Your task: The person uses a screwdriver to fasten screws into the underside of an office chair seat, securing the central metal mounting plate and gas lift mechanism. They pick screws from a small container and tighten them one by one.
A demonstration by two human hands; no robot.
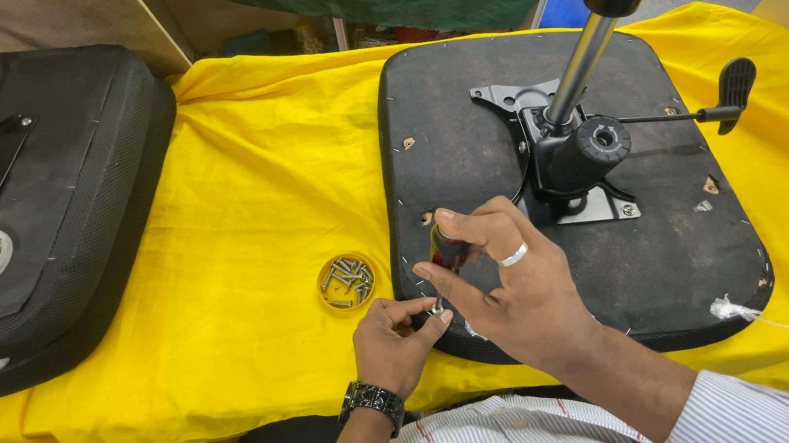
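Head view. Upturned black padded chair seat (465, 146) on yellow-cloth-covered bench (264, 186); metal tilt mechanism with chrome gas column (583, 65) already seated on it. Right hand (508, 283), grip closed round dark-handled screwdriver (445, 253); long axis near upright, tip pointing down at the seat's near left edge. Left hand (390, 341), fingertips pinching a small silver screw (436, 310) beneath the tip. Judged mid-way: screw not yet driven. Round dish of spare screws (346, 281) just beside the seat.

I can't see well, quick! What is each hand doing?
Left hand: closed, pinching a small screw against the black seat base.
Right hand: closed around a screwdriver.
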